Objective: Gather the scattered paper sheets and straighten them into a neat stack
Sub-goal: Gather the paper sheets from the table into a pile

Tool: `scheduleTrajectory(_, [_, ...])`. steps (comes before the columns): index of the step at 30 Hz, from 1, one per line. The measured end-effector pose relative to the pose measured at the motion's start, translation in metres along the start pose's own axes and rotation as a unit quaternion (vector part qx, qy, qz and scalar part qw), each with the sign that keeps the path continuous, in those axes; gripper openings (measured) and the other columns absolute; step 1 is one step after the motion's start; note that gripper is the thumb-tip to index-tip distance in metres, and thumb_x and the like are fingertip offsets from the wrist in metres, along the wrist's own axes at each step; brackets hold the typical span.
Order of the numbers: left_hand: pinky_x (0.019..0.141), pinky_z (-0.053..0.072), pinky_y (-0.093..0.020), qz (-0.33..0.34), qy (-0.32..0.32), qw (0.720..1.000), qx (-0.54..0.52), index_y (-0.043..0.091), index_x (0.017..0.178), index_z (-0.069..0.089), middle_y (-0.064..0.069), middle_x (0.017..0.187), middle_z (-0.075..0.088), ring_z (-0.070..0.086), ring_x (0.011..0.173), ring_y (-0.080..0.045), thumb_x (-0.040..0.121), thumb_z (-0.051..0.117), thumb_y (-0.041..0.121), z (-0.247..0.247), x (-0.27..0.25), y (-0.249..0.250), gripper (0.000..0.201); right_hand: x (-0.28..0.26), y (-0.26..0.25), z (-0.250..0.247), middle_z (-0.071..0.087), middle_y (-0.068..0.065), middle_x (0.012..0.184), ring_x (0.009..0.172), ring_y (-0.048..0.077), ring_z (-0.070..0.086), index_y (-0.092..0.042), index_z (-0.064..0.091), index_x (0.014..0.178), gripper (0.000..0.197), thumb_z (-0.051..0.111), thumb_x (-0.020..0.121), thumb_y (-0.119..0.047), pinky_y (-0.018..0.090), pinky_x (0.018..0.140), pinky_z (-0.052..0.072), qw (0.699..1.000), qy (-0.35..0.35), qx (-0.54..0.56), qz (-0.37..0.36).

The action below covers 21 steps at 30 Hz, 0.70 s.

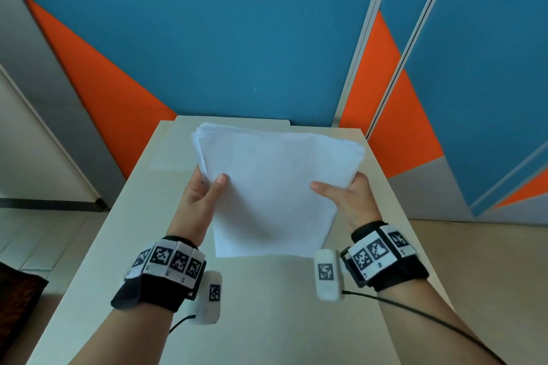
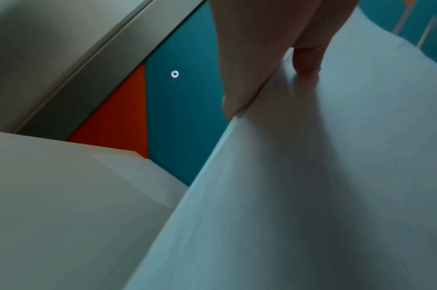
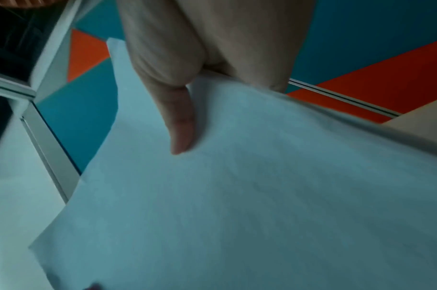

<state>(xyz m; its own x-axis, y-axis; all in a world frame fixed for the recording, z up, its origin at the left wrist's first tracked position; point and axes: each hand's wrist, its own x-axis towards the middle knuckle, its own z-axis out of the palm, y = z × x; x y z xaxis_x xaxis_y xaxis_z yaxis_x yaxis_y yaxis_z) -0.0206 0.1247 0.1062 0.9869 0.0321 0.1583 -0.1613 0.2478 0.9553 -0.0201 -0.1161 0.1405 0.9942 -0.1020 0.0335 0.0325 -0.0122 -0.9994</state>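
1. No words, brands or numbers can be read anywhere.
2. Black-and-white square code markers [image 1: 173, 261] ring both wristbands and the small white modules [image 1: 326, 273]; they carry patterns, not letters.

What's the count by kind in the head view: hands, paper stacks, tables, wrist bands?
Hands: 2, left hand and right hand
Paper stacks: 1, paper stack (sheet count cannot be told)
Tables: 1, table
Wrist bands: 2, left and right
Total: 6
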Motion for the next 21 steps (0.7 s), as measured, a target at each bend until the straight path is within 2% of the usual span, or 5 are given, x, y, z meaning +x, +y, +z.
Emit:
scheduleTrajectory(3, [0.076,0.052,-0.014,-0.057,-0.038,0.998,0.012,0.031,0.121,0.048,0.012,0.111,0.068,0.064,0.104,-0.003,0.072,0.07,0.026,-0.009,-0.006,-0.023,0.054,-0.005,0.03,0.002,0.068,-0.002,0.09,0.083,0.012,0.066,-0.01,0.063,0.097,0.033,0.071,0.071,0.008,0.024,0.074,0.055,0.998,-0.006,-0.016,0.06])
scheduleTrajectory(7, [0.073,0.057,-0.022,-0.113,-0.018,0.993,0.025,0.026,0.109,0.058,0.01,0.094,0.075,0.07,0.092,-0.011,0.046,0.076,0.029,-0.013,-0.007,-0.038,0.065,-0.013,0.049,0.0,0.067,0.001,0.086,0.076,0.013,0.067,-0.011,0.062,0.088,0.029,0.065,0.073,0.014,0.013,0.058,0.053,0.994,-0.017,0.002,0.103])
scheduleTrajectory(10, [0.068,0.054,-0.017,-0.086,-0.004,0.996,0.017,0.022,0.108,0.059,0.011,0.093,0.075,0.07,0.087,-0.007,0.056,0.075,0.019,-0.01,-0.001,-0.033,0.055,-0.011,0.043,-0.001,0.069,-0.004,0.082,0.066,0.001,0.069,-0.012,0.064,0.086,0.028,0.064,0.075,0.014,0.014,0.059,0.053,0.996,-0.022,0.028,0.08])
scheduleTrajectory(17, [0.071,0.054,-0.02,-0.091,0.009,0.993,0.076,0.022,0.1,0.061,0.013,0.089,0.075,0.069,0.085,-0.004,0.064,0.075,0.019,-0.01,-0.011,-0.044,0.039,-0.017,0.053,-0.003,0.069,-0.003,0.086,0.078,0.01,0.067,-0.015,0.064,0.085,0.03,0.071,0.071,0.01,0.017,0.064,0.054,0.997,0.004,0.008,0.083])
scheduleTrajectory(21, [0.068,0.053,-0.017,-0.076,0.034,0.993,0.084,0.016,0.097,0.061,0.011,0.086,0.073,0.069,0.079,-0.002,0.083,0.062,-0.003,-0.007,-0.009,-0.037,0.024,-0.018,0.049,-0.005,0.071,-0.013,0.078,0.069,-0.002,0.068,-0.018,0.066,0.084,0.031,0.071,0.071,0.01,0.013,0.058,0.053,0.998,0.009,0.03,0.052])
